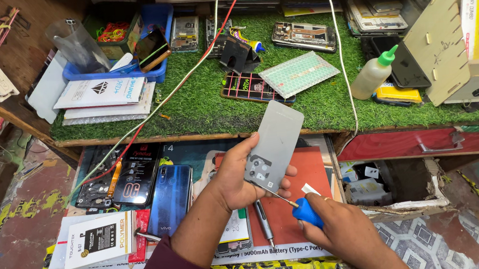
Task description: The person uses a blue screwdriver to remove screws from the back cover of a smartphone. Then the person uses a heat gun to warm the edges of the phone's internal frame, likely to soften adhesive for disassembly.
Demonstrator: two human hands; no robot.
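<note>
Where fake-grass shelf (214, 110) meets cluttered bench, left hand (238, 178) grips grey phone (270, 146), right hand (333, 225) grips blue screwdriver (305, 212), tip seemingly touching.

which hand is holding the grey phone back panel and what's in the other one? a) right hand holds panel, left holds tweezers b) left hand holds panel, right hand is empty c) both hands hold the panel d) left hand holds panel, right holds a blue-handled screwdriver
d: the left hand grips the grey phone back panel, while the right hand holds a blue-handled screwdriver with its tip at the panel's lower edge.
</note>
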